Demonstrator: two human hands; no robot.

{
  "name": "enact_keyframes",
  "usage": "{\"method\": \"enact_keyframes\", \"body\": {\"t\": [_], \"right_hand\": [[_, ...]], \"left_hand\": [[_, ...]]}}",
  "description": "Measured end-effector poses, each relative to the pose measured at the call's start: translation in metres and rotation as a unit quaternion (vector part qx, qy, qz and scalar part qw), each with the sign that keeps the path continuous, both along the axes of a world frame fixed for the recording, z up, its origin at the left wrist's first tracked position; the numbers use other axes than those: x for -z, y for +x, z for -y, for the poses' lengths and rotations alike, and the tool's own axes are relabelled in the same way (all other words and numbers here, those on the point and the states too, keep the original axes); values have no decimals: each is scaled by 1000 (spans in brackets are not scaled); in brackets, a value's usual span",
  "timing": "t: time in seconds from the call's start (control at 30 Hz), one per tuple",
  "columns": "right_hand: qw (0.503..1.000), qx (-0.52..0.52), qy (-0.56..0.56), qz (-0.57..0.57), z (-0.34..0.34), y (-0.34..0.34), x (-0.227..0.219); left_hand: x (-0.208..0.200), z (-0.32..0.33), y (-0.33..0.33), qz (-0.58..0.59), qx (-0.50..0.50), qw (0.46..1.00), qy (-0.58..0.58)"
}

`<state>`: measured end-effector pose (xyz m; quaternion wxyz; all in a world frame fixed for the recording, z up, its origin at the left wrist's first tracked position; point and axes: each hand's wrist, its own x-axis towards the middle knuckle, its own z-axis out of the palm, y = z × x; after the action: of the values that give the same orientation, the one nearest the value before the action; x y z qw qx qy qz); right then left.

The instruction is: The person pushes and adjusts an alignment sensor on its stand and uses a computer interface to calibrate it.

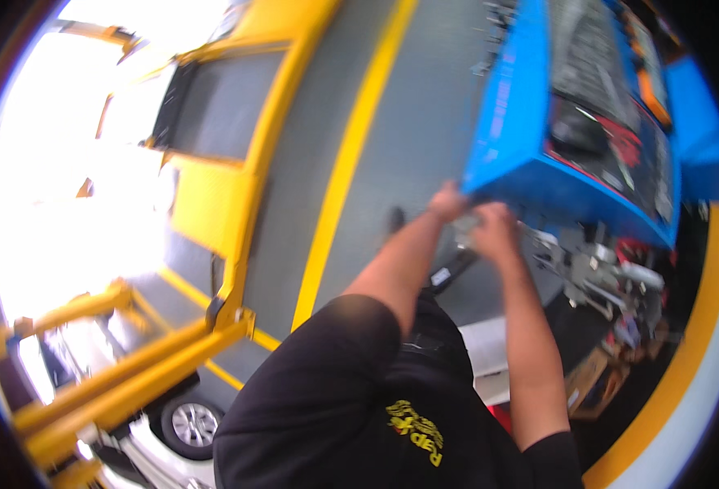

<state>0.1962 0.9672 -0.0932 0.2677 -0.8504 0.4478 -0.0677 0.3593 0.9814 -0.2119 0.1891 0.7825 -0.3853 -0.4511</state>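
Observation:
My left hand (449,202) reaches forward beside the near corner of a blue tool cart (502,155). Motion smears its fingers, so I cannot tell how they are set. Just right of it, and a little nearer, my right hand (495,231) is curled closed below the cart's front edge. A small greyish, shiny thing shows by its fingers, too blurred to name. Beneath the hands lies a long dark object (455,269) with a white label. On the cart top are a grey tray of tools (592,65) and a dark tray (575,134) with red and silver tools.
Metal equipment (600,273) and a cardboard box (597,383) stand to the right. Yellow lift beams (131,363) cross the left side, with a white car's wheel (192,425) below. A yellow line (345,175) runs along the grey floor.

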Motion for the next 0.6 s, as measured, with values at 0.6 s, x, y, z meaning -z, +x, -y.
{"method": "enact_keyframes", "body": {"t": [0.6], "right_hand": [[989,-104,24,-106,-2,-1,-6]], "left_hand": [[22,-10,6,148,224,963,17]]}}
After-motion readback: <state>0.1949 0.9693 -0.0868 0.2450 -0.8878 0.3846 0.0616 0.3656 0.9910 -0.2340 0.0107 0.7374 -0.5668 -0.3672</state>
